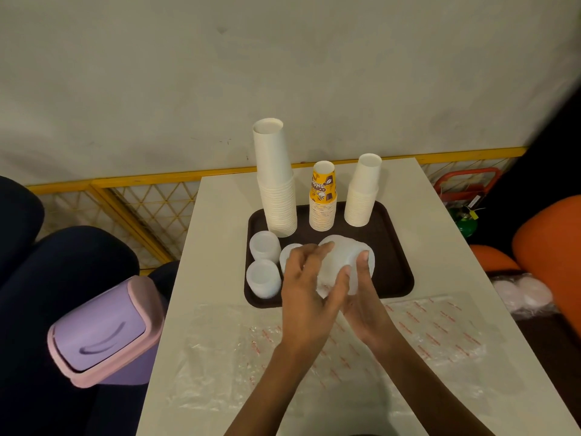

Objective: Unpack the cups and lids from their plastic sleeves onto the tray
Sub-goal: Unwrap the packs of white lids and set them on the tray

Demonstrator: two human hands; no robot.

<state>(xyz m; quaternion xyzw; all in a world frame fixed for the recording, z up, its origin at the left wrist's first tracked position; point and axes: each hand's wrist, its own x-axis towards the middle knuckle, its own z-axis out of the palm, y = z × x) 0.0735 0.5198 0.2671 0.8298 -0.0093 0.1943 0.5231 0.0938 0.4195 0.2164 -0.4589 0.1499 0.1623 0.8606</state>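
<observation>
A dark brown tray (393,272) lies on the white table. Along its back stand a tall white cup stack (276,184), a shorter yellow printed cup stack (323,199) and a white cup stack (363,193), all upside down. At the tray's left sit two short stacks of translucent lids (264,247) (263,278). Over the tray's front middle, my left hand (309,291) and my right hand (366,297) together hold a stack of translucent lids (342,256), fingers curled round its sides. Another lid (290,251) shows just behind my left hand.
Empty clear plastic sleeves (440,325) with red print lie spread over the table's near part. A purple bin with a pink swing lid (103,332) stands at the left of the table. More bagged lids (522,294) lie at the right by an orange seat (547,247).
</observation>
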